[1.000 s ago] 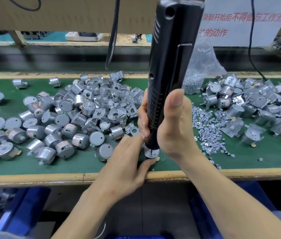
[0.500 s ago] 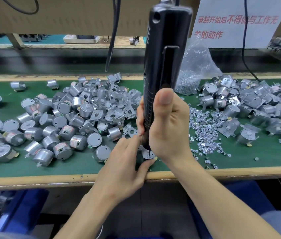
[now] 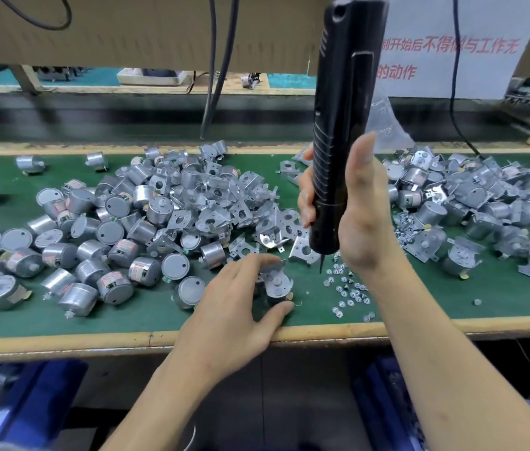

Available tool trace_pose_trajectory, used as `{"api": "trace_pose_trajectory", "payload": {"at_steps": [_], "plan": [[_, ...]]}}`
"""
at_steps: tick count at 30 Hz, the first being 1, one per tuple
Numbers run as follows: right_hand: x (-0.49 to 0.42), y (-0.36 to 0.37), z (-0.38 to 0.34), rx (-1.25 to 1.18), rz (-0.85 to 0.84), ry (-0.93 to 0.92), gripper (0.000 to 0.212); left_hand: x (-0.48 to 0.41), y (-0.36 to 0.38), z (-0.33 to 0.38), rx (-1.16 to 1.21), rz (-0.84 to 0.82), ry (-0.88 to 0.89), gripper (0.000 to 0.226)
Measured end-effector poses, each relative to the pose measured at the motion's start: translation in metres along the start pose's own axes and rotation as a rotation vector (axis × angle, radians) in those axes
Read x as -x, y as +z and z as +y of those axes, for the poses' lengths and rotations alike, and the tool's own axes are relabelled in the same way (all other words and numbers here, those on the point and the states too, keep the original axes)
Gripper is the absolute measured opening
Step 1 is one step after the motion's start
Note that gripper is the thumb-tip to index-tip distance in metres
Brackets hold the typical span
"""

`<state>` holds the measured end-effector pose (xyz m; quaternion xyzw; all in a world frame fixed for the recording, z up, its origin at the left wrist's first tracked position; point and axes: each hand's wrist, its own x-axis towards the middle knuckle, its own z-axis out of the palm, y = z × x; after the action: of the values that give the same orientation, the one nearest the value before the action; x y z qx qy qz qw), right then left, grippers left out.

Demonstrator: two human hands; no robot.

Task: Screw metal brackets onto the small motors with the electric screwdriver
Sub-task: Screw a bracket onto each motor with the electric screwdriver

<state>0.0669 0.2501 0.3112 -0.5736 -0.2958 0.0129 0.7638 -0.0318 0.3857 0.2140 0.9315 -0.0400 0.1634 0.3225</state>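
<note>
My left hand (image 3: 234, 307) pinches a small silver round motor with its metal bracket (image 3: 277, 284) near the green mat's wooden front edge (image 3: 322, 332). My right hand (image 3: 359, 209) grips the upright black electric screwdriver (image 3: 341, 125), its bit above loose silver screws (image 3: 346, 292) to the right. Bare mat lies between the piled grey motors (image 3: 120, 229) far left and the front edge.
</note>
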Motion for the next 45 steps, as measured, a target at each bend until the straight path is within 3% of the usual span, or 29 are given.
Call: {"api": "trace_pose_trajectory", "payload": {"at_steps": [8, 13, 21, 45], "plan": [[0.011, -0.015, 0.015, -0.007, 0.048, 0.038, 0.082, -0.003, -0.001, 0.004, 0.07, 0.059, -0.018, 0.025], [0.011, -0.016, 0.016, -0.001, 0.039, 0.03, 0.083, -0.003, -0.001, 0.005, 0.074, 0.066, -0.021, 0.026], [0.012, -0.018, 0.022, 0.003, 0.066, 0.02, 0.083, -0.003, -0.004, 0.007, 0.031, 0.033, -0.01, 0.045], [0.011, -0.013, 0.018, 0.01, 0.088, 0.005, 0.081, -0.005, -0.006, 0.008, -0.008, 0.011, -0.044, 0.044]]}}
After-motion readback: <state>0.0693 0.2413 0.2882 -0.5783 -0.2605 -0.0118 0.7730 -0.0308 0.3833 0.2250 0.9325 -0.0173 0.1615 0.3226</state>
